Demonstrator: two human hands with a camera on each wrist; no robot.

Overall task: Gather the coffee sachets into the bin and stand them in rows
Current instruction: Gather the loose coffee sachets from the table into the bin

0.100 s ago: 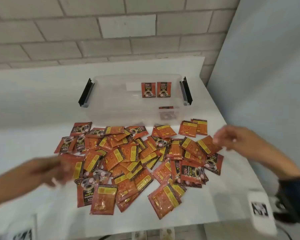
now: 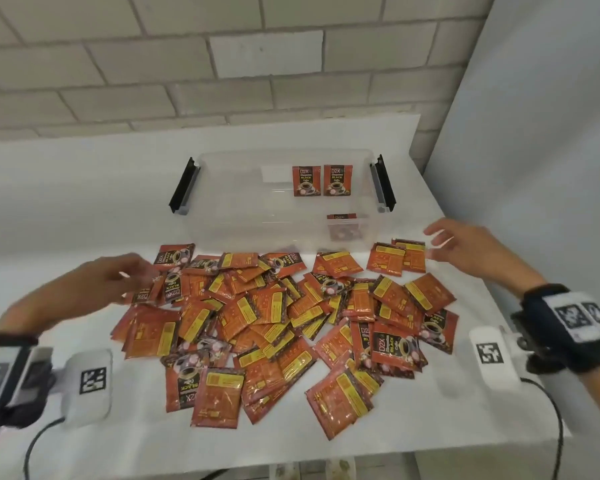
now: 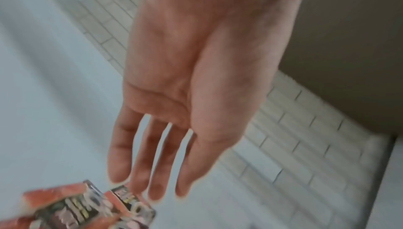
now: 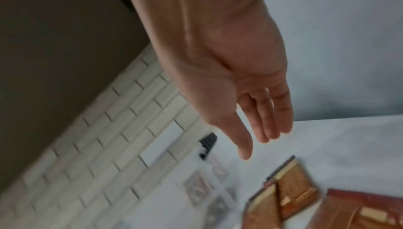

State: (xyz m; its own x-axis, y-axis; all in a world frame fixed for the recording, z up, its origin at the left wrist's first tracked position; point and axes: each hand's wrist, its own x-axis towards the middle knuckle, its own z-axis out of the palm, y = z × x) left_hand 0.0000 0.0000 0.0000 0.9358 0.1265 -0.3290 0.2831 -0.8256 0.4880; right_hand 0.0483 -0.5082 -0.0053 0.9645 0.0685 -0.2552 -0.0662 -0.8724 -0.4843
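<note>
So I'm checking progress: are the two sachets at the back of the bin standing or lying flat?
Standing. Both sachets sit upright, side by side against the far wall of the clear bin, fronts facing the camera.

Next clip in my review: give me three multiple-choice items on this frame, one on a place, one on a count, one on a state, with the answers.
1. Where does the clear bin stand relative to the pile of coffee sachets?
A. Behind it, toward the brick wall
B. On top of it
C. At the near table edge

2. How many sachets stand side by side against the bin's far wall?
A. None
B. Two
C. Six

3. What is the state of the right hand?
A. Gripping a stack of sachets
B. Open, holding nothing
C. Closed in a fist

Answers: 1 A, the head view shows the bin beyond the pile, nearer the wall. 2 B, two upright fronts show there. 3 B, the right wrist view shows straight fingers above the table.
</note>
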